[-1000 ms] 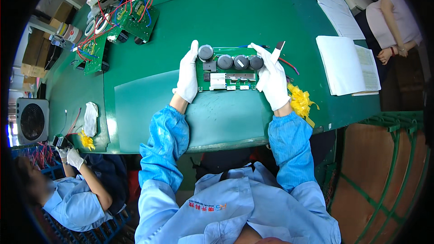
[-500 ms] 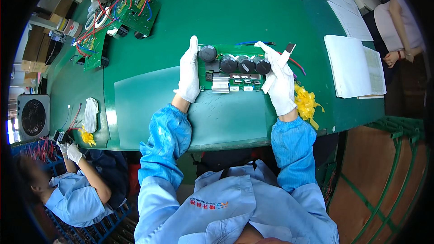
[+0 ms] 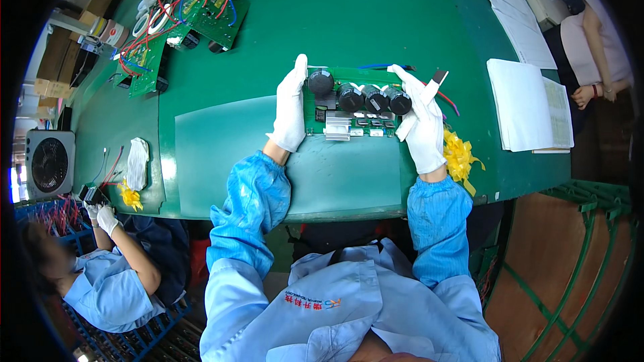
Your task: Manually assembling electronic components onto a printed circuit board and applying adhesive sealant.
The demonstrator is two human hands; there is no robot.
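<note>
Both white-gloved hands grip a green circuit board (image 3: 349, 76) by its ends. My left hand (image 3: 291, 108) is closed on the left edge with its thumb upward. On the right edge my right hand (image 3: 424, 121) is closed, and a small flat strip, white and dark, (image 3: 439, 77) sticks out by its fingers. Several black round capacitors (image 3: 350, 98) and a silver finned heatsink (image 3: 337, 125) stand on the board's upper face. A blue wire (image 3: 376, 66) and a red wire (image 3: 448, 102) show behind it. My fingers under the board are hidden.
Wired green boards (image 3: 218, 20) lie at the back left of the green table (image 3: 335, 13). Yellow ribbon pieces (image 3: 460, 155) sit beside my right wrist, white papers (image 3: 520, 104) farther right. A co-worker (image 3: 111, 281) handles a wired part at left; another person (image 3: 604, 47) stands at right.
The whole view has shifted a little, so the table things, my hands and the board all appear slightly farther right. My hold on the board looks the same.
</note>
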